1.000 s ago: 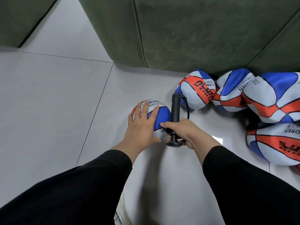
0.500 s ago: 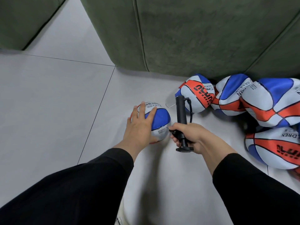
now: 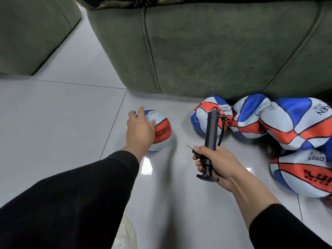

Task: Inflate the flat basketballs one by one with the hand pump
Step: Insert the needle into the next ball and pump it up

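Observation:
A small round basketball (image 3: 160,131), white, blue and orange, sits on the tiled floor at centre. My left hand (image 3: 139,130) rests on its left side with relaxed, spread fingers. My right hand (image 3: 212,162) grips the lower part of a black hand pump (image 3: 210,133), which points up and away from me; its needle sticks out to the left, clear of the ball. Several crumpled flat basketballs (image 3: 294,123) lie in a heap at the right against the sofa.
A green sofa (image 3: 215,47) blocks the far side and a second green cushion block (image 3: 27,33) stands at the far left. Bare grey floor tiles (image 3: 53,123) stretch to the left and toward me. A pale object (image 3: 125,234) shows at the bottom edge.
The pump and my right hand have pulled back to the right, away from the round ball. The ball has rolled, now showing its orange panel, and my left hand has shifted to its left side.

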A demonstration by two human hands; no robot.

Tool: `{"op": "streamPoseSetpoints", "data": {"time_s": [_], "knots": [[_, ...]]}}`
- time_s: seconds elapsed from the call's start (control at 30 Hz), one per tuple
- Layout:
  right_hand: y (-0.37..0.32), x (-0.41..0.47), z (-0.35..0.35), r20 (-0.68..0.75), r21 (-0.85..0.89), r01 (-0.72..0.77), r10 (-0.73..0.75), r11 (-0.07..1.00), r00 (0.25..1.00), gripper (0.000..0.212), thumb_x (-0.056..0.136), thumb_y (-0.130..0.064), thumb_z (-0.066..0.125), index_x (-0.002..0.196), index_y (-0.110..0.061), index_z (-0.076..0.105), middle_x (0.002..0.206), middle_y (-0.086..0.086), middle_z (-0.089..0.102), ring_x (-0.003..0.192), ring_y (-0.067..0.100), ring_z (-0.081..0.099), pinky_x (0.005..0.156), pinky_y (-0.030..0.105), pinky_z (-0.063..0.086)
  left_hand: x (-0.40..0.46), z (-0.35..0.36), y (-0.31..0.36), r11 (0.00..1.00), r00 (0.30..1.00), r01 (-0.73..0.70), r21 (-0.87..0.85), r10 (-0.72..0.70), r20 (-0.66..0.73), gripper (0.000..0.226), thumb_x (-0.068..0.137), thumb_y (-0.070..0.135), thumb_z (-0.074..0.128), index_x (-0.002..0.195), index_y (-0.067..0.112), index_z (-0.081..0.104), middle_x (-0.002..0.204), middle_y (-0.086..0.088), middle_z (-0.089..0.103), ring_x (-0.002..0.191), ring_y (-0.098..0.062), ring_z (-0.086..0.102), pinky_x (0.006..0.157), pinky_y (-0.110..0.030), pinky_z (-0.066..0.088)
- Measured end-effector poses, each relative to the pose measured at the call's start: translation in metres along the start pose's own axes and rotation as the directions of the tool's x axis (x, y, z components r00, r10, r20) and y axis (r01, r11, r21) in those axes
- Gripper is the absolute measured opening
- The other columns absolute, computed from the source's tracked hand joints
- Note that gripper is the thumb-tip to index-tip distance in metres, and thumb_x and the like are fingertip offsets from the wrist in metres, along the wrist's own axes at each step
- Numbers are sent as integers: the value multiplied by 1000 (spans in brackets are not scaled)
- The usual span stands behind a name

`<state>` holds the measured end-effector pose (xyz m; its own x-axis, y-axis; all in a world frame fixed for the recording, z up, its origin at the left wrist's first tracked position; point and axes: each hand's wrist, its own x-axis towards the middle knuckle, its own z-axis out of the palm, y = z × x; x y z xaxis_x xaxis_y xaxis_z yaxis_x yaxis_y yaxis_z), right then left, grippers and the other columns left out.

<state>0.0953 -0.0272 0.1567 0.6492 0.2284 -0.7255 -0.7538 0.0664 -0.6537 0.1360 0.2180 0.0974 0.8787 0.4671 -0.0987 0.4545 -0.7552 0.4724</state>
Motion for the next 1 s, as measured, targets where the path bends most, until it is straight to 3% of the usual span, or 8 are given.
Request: {"op": "streamPoseSetpoints", "data": {"time_s": [0.13, 0.23, 0.3, 0.4, 0.57, 0.77, 1.0], "knots": [[0, 3, 0, 25, -23, 14, -14, 1000, 1000, 16, 91, -18, 76, 95, -5, 67, 78, 8, 68, 59, 15, 60, 57, 25, 52, 13, 4, 3, 992, 994, -60, 108, 69, -86, 89, 89, 62, 69, 159, 23, 32, 169, -13, 14, 155, -33, 19, 116, -58, 31], [-7, 9, 2, 40, -12, 36, -36, 999, 999, 15, 91, -18, 76, 95, -6, 67, 78, 7, 68, 60, 15, 60, 59, 26, 52, 23, 12, -10, 982, 997, -40, 185, 27, 73, 102, 86, 65, 70, 163, 26, 16, 172, -10, 0, 158, -33, 8, 116, -63, 32], [-11, 13, 4, 38, 17, 46, -47, 999, 998, 14, 92, -18, 75, 94, -6, 67, 78, 7, 68, 60, 15, 59, 59, 26, 51, 38, 14, -13, 982, 986, -50, 182, 20, 165, 107, 89, 57, 74, 165, 25, 6, 172, -11, -10, 158, -36, 1, 118, -59, 33], [-11, 18, 6, 46, 39, 46, -48, 998, 998, 14, 91, -17, 75, 93, -6, 67, 77, 7, 67, 60, 16, 59, 60, 27, 51, 65, 12, -11, 991, 989, -50, 127, 31, 147, 104, 90, 40, 79, 166, 23, 9, 173, -11, -9, 158, -37, 1, 124, -54, 28], [-8, 22, 8, 48, 41, 21, -23, 999, 999, 18, 90, -18, 76, 97, -7, 65, 78, 7, 68, 60, 16, 60, 60, 27, 51, 91, 7, -8, 989, 975, -106, 102, 84, 206, 99, 92, 43, 75, 166, 25, 12, 173, -7, -9, 160, -30, -2, 126, -50, 21], [-6, 25, 13, 50, 41, 18, -20, 999, 999, 21, 89, -20, 77, 99, -6, 64, 80, 8, 68, 63, 17, 60, 63, 29, 51, 113, -8, -14, 998, 978, -62, -5, 62, 199, 93, 94, 40, 74, 165, 20, 18, 173, -3, 3, 155, -29, 23, 122, -46, 34], [-5, 29, 21, 64, 28, 18, -19, 999, 998, 24, 88, -22, 78, 101, -5, 65, 80, 7, 69, 64, 18, 60, 65, 30, 51, 116, -11, -15, 995, 981, -99, -33, 103, 163, 96, 93, 37, 76, 166, 20, 17, 172, -6, 9, 155, -26, 22, 123, -43, 32]]}}
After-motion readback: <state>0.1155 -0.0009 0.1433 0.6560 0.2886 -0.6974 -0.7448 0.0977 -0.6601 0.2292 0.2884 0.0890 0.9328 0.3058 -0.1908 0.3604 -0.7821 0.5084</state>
